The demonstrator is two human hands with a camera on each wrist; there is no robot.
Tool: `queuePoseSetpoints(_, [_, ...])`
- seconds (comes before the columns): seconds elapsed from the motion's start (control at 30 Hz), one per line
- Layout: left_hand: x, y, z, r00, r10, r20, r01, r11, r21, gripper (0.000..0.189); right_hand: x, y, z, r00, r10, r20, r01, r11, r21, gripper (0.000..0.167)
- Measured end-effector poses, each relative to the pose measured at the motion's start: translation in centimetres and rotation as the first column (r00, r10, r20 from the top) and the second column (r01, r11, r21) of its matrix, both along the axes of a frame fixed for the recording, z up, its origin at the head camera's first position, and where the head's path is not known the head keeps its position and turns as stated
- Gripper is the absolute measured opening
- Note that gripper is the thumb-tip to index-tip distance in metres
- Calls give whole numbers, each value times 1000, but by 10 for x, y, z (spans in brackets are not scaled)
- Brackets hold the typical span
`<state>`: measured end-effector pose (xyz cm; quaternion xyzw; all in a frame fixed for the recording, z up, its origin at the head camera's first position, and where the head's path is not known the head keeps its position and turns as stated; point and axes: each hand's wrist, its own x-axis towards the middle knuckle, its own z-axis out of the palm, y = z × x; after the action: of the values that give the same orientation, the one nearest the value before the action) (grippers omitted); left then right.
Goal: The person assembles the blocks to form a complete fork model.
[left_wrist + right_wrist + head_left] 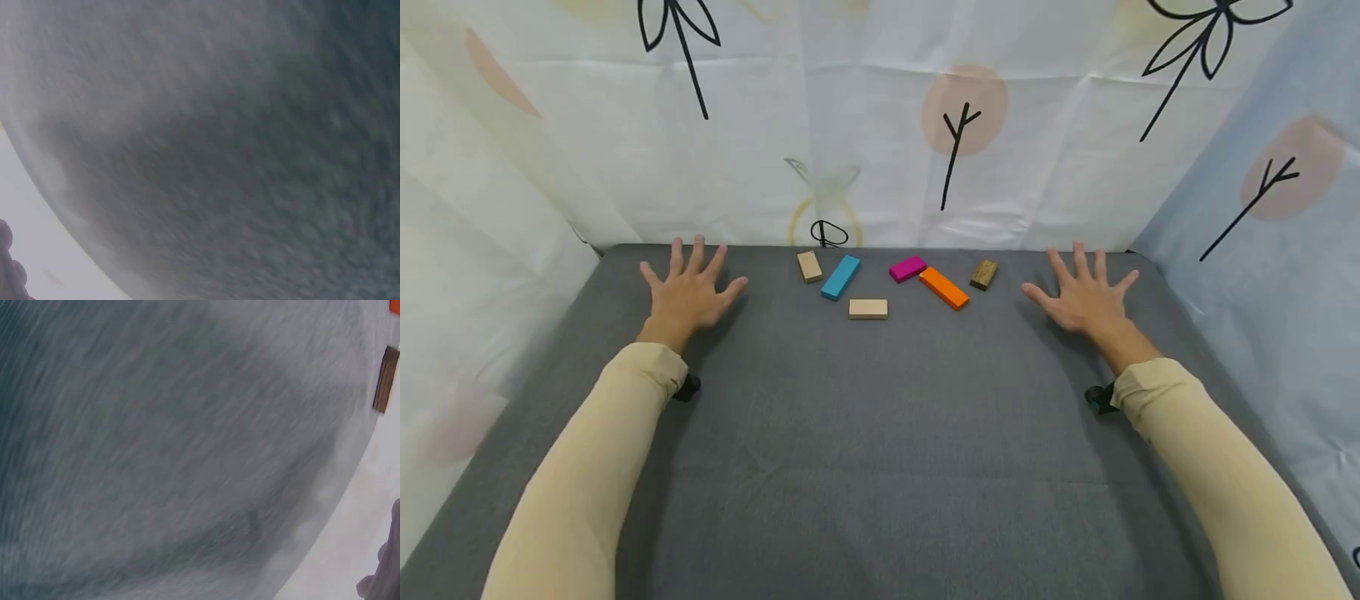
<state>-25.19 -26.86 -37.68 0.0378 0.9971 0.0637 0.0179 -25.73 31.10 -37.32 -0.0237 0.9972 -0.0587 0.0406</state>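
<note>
My left hand (686, 292) is spread at the far left of the grey table, fingers straight and holding nothing. Likewise spread and holding nothing, my right hand (1084, 293) is at the far right. Between them lie several small blocks: a pale wooden block (809, 267), a blue block (840, 277), another pale block (868, 309), a magenta block (907, 268), an orange block (944, 288) and a dark brown wood-grained block (983, 274). The brown block is nearest my right hand. Magenta and orange ones lie end to end, seemingly touching. Only fingertips (11, 259) show in the left wrist view.
A grey cloth (880, 433) covers the table. White printed curtains (880, 125) hang behind its far edge and along both sides. A dark wrist strap (1102, 398) shows below the right sleeve cuff, and another dark device (687, 387) at the left cuff.
</note>
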Motion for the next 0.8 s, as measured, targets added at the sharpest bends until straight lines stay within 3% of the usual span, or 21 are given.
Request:
queuePoseSetpoints(0.4, [-2, 48, 7, 993, -117, -33, 114, 991, -63, 79, -1, -31, 4, 997, 80, 9, -81, 996, 29, 95])
queuePoseSetpoints(0.8, [-2, 79, 5, 975, -224, -4, 223, 972, -75, 74, 1, -54, 2, 976, 216, 19, -216, 976, 39, 87])
